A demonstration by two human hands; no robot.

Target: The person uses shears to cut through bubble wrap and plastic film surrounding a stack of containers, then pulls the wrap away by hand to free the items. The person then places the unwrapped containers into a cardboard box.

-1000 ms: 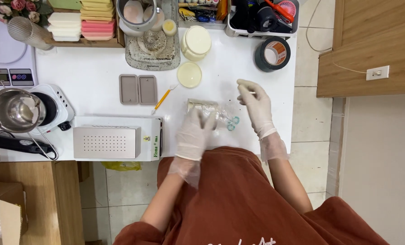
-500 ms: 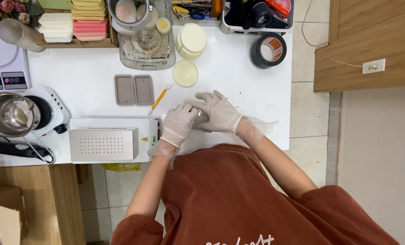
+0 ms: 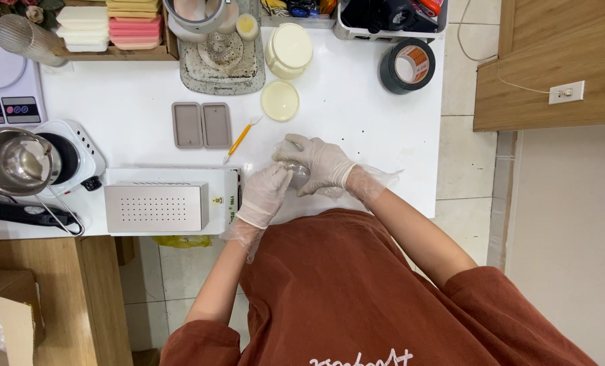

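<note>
Both my hands wear thin clear gloves and meet over the front of the white table (image 3: 357, 115). My left hand (image 3: 265, 195) and my right hand (image 3: 316, 165) are closed together around a small clear-wrapped object (image 3: 296, 173), mostly hidden between the fingers. A yellow-handled stick tool (image 3: 240, 139) lies just left of my hands. A grey two-cavity mould (image 3: 201, 125) sits further left.
A white perforated box machine (image 3: 157, 205) stands at the front left. Beside it are a hot plate with a steel pot (image 3: 14, 161), a scale (image 3: 4, 95), stacked soap bars (image 3: 109, 24), a cream round lid (image 3: 280, 101), a lidded jar (image 3: 289, 49) and a black tape roll (image 3: 407, 66).
My right hand came in from the right and joined my left hand over the small wrapped object; both hands now press around it.
</note>
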